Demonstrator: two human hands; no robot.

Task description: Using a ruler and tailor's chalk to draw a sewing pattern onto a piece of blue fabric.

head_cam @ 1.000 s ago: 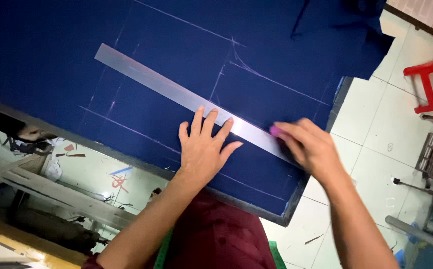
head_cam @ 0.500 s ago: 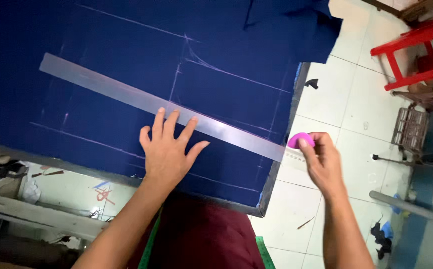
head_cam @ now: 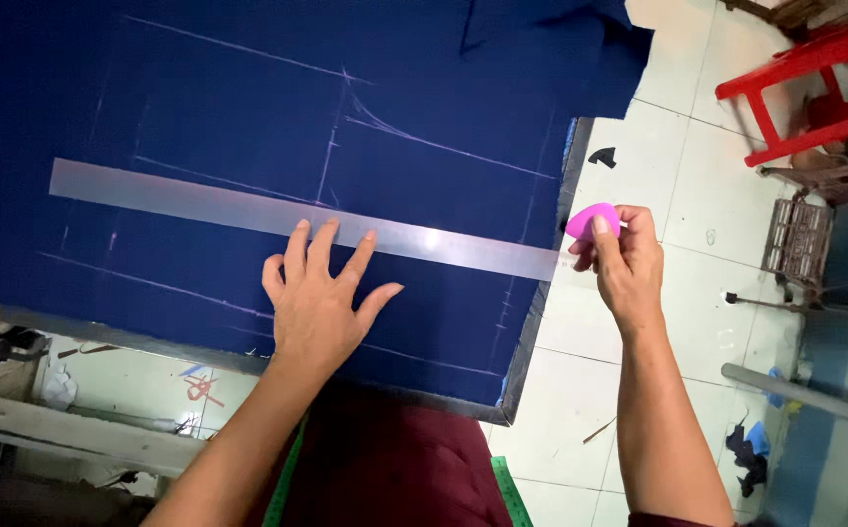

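The left hand (head_cam: 319, 298) still lies flat, open, pressing the ruler (head_cam: 297, 217) on the blue cloth (head_cam: 248, 98) mid-frame. The right hand (head_cam: 629, 259) has slid off the tabletop (head_cam: 541, 303), pinching pink chalk (head_cam: 590, 220) at right. That line looks drawn.

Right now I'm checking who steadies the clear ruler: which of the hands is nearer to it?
Left. The left hand lies flat with fingertips on the clear ruler. The right hand holds pink chalk just past the ruler's right end, off the blue fabric.
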